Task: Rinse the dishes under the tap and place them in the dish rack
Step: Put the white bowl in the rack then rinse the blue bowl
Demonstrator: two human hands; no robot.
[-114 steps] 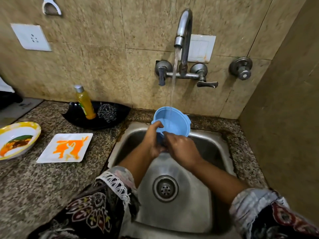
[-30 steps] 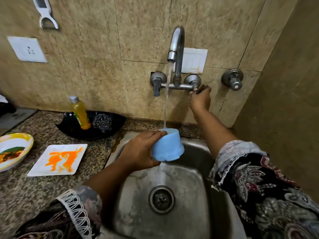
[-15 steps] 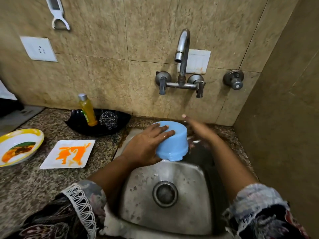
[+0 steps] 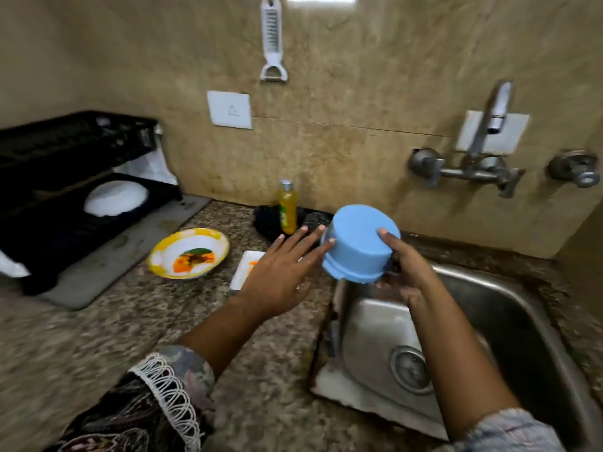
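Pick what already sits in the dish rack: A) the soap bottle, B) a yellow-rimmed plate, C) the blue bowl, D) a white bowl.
D: a white bowl lies upside down in the black rack, while the blue bowl is held over the sink's edge.

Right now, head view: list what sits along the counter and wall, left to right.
dish rack → yellow-rimmed plate → yellow bottle → blue bowl → tap → wall valve

tap (image 4: 492, 115) now off, bowl (image 4: 359, 244) lifted leftward
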